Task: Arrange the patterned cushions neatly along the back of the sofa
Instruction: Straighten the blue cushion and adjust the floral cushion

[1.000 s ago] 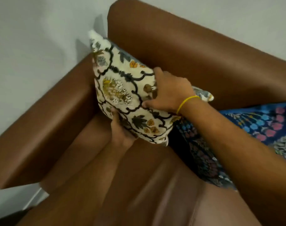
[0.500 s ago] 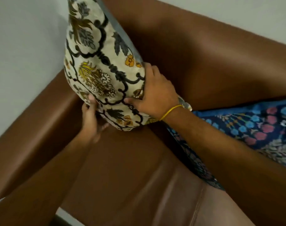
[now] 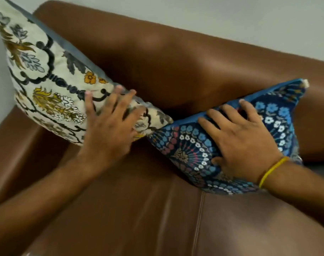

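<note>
Brown leather sofa [image 3: 176, 58] fills the frame. Cream floral cushion [image 3: 46, 74] leans at upper left; left hand [image 3: 109, 130] lies spread flat on its lower corner. Blue patterned cushion [image 3: 194, 145], centre right, touches that corner; right hand [image 3: 244, 143] presses it, fingers splayed. Seat below lies bare.

a plain pale wall [image 3: 231, 19] rises behind the seat; a thin yellow band [image 3: 271, 171] circles a bare wrist at lower right of the scene.
</note>
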Motion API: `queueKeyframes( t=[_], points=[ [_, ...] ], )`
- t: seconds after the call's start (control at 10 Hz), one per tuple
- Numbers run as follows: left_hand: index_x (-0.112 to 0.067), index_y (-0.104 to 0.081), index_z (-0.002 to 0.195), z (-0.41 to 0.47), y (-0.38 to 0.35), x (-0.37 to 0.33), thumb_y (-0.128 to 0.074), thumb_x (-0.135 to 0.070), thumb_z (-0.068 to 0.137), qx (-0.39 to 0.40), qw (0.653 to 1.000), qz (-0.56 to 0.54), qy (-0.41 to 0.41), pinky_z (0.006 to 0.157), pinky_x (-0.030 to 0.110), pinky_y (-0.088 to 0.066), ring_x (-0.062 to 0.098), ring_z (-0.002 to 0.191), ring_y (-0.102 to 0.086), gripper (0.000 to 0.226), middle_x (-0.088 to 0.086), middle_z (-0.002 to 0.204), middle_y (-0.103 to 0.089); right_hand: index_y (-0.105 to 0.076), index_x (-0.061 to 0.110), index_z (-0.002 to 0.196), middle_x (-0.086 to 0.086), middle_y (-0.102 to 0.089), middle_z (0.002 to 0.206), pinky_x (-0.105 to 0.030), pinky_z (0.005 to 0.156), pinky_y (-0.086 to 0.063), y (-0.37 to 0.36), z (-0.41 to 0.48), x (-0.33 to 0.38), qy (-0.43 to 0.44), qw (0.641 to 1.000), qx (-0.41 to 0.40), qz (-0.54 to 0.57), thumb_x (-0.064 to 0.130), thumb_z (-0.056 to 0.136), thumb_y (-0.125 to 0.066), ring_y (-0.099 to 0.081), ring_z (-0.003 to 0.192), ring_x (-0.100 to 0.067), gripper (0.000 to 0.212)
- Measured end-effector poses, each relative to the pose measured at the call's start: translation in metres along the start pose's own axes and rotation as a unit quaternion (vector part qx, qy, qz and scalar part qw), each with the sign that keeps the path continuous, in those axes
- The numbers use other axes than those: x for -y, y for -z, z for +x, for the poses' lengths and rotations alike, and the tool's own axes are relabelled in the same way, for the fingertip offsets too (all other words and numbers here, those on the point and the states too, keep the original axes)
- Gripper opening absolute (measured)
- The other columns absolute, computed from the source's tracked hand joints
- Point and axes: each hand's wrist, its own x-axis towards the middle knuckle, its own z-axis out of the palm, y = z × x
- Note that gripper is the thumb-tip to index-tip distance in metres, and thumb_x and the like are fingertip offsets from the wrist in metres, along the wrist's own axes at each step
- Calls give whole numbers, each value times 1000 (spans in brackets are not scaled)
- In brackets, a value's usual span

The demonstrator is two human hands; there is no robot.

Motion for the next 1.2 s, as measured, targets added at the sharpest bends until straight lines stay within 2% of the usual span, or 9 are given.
queueKeyframes(
  t=[0.1, 0.3, 0.4, 0.5, 0.7, 0.8, 1.0, 1.1, 1.2],
  points=[
    [-26, -45, 157, 7, -2, 26, -78, -48, 88, 65, 997, 37, -31, 121, 72, 20, 39, 166, -21, 80, 13, 171, -37, -42, 22, 161, -13, -51, 157, -68, 127, -17, -6, 0, -11, 11, 1000, -21, -12, 68, 62, -82, -44, 144, -42, 117],
    [-18, -46, 156, -2, 38, -38, -84, -35, 83, 23, 999, -14, -27, 119, 86, -6, 39, 165, -26, 84, 16, 171, -39, -33, 23, 166, -10, -34, 174, -71, 128, -7, 1, -50, -6, 11, 991, -132, 8, 65, 67, -80, -23, 164, -37, 117],
    [-17, -46, 156, -14, 62, -105, -83, -35, 84, -24, 995, -50, -84, 119, 85, -16, 39, 165, -28, 83, 16, 174, -36, -41, 22, 162, -6, -37, 174, -70, 126, -14, -7, -127, -31, -26, 968, -240, 66, 58, 73, -79, -29, 163, -32, 103],
    [-20, -44, 156, -10, 80, -173, -87, -35, 81, -63, 984, -119, -118, 121, 82, -21, 41, 165, -26, 87, 17, 177, -31, -49, 17, 156, -9, -46, 167, -68, 122, -22, -37, -200, -80, -104, 964, -236, 62, 52, 81, -72, -36, 159, -31, 85],
    [-32, -33, 166, 34, 72, -274, -84, -47, 80, -83, 960, -40, -264, 123, 82, -6, 41, 168, -11, 102, 12, 182, -17, -58, 26, 146, -10, -59, 146, -76, 120, -16, -149, -248, -188, -151, 981, 109, -59, 65, 60, -73, -46, 145, -38, 95],
    [-36, -23, 170, 56, 45, -280, -75, -66, 84, -12, 957, 55, -283, 122, 83, -1, 38, 170, -3, 105, 9, 184, -10, -59, 27, 143, -8, -62, 141, -74, 121, -19, -189, -274, -229, -181, 977, 86, -73, 63, 54, -82, -50, 139, -37, 99],
    [-31, -28, 169, 62, 33, -272, -72, -66, 86, 18, 958, 98, -270, 122, 85, -2, 38, 170, -6, 100, 11, 182, -16, -54, 25, 150, -10, -58, 146, -75, 122, -13, -203, -277, -240, -195, 973, 90, -82, 64, 56, -79, -45, 144, -40, 105],
    [-32, -22, 170, 61, 45, -280, -68, -70, 86, 33, 957, 114, -266, 122, 85, -3, 38, 170, -5, 103, 10, 182, -12, -45, 27, 157, -10, -52, 156, -76, 122, -13, -186, -263, -230, -200, 968, 113, -101, 66, 59, -72, -38, 152, -40, 108],
    [-28, -14, 172, 52, 73, -281, -62, -71, 90, 59, 947, 139, -284, 123, 83, -2, 38, 170, -3, 105, 11, 183, -6, -18, 29, 169, -8, -24, 177, -78, 123, -8, -156, -266, -216, -221, 961, 131, -102, 71, 73, -68, -13, 165, -39, 116]
  ],
)
